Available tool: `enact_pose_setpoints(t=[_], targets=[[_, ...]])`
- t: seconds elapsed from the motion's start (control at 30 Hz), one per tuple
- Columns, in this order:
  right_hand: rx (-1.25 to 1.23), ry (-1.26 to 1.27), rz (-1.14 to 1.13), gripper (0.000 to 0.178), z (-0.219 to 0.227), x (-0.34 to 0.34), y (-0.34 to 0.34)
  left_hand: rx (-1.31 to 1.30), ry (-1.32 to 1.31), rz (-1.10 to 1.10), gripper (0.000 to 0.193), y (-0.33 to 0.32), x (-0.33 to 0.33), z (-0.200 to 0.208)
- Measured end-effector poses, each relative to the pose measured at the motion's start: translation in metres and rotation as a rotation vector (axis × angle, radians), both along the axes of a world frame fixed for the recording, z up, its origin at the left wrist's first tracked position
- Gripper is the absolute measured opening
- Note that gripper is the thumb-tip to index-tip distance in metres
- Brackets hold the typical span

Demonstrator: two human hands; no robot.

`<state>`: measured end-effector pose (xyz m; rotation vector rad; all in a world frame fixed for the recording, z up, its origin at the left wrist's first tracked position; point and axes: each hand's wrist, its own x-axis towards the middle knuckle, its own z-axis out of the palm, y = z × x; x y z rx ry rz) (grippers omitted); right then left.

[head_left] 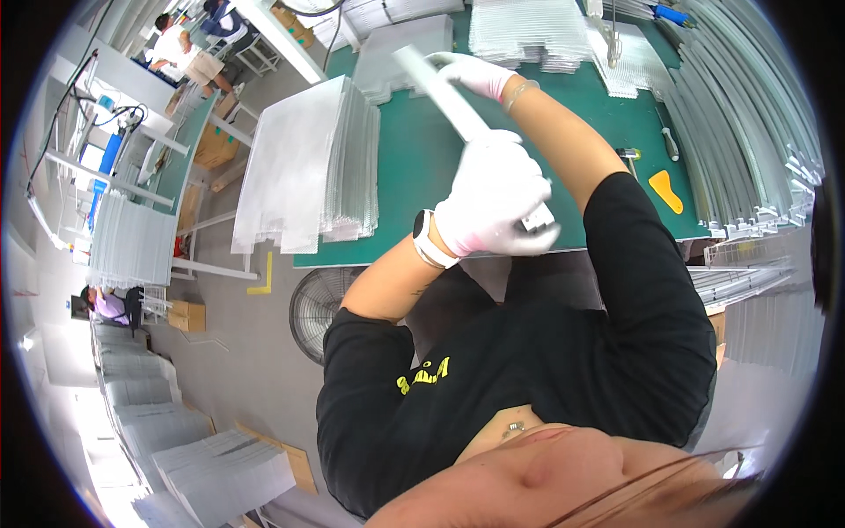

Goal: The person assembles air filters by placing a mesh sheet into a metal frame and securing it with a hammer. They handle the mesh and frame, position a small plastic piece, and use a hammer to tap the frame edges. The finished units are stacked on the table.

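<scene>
A long, narrow white strip point(449, 101) slants over the workbench, its far end up and to the left. My left hand point(497, 189), in a white glove, is wrapped round its near part, and the strip's short end pokes out below the fingers. My right hand point(477, 75), gloved too, reaches to the strip's far part. Its fingers are stretched out along the strip's right edge and look to touch it; motion blurs them slightly. Left of the strip lies a stack of translucent grey plastic sheets point(295, 163).
On the green bench top point(414, 167) lie a yellow scraper point(665, 192), a small hammer point(630, 155) and a screwdriver point(671, 145). More sheet stacks point(528, 35) line the back, and long grey strips point(739, 114) the right. A floor fan point(317, 312) stands below. Other people work farther off.
</scene>
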<state>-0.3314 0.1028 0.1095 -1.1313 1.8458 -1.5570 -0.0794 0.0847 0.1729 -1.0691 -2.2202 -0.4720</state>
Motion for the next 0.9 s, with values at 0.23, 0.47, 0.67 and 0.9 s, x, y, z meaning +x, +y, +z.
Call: enact_pose_setpoints(t=[0.23, 0.47, 0.67, 0.9], targets=[[0.695, 0.752, -0.614, 0.059, -0.031, 0.07, 0.214, 0.209, 0.25, 0.109, 0.026, 0.004, -0.047, -0.022], [1.128, 0.825, -1.011, 0.041, -0.107, 0.187, 0.309, 0.266, 0.233, 0.065, 0.032, 0.023, -0.065, -0.023], [1.057, 0.759, -0.98, 0.037, -0.128, 0.169, 0.333, 0.304, 0.216, 0.179, 0.037, 0.03, -0.057, -0.023], [0.333, 0.002, -0.608, 0.054, 0.081, 0.232, 0.316, 0.411, 0.201, 0.176, 0.05, 0.033, -0.072, -0.044]])
